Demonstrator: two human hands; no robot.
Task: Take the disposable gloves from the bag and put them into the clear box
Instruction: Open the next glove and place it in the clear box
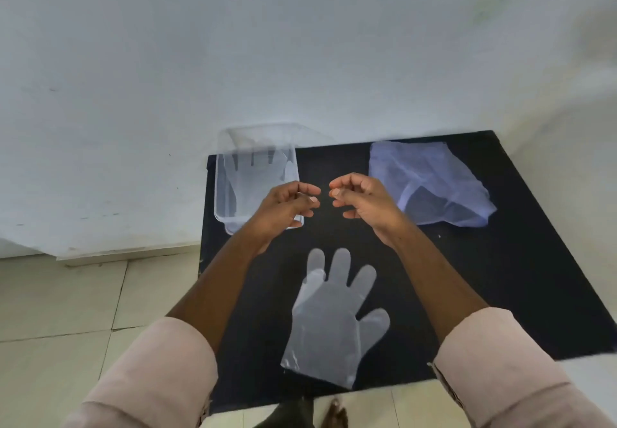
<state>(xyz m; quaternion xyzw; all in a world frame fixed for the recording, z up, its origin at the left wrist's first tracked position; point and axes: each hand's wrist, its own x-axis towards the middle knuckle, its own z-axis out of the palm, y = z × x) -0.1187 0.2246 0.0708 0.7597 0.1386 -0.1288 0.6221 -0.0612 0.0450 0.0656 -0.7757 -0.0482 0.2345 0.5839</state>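
Note:
A clear plastic box (223, 190) stands at the far left of the black table, with a translucent glove (257, 163) lying inside it. A crumpled bluish plastic bag (430, 180) lies at the far right. Another clear disposable glove (334, 317) lies flat near the table's front edge, fingers pointing away from me. My left hand (287, 205) and my right hand (360, 200) hover side by side above the table's middle, between box and bag. Both have curled, spread fingers and hold nothing. The left hand overlaps the box's near right corner.
The black table (500, 277) stands against a white wall (300, 43). Its left edge drops to a beige tiled floor (66, 310). My pink rolled sleeves fill the lower corners. A dark shape shows at the bottom edge below the table.

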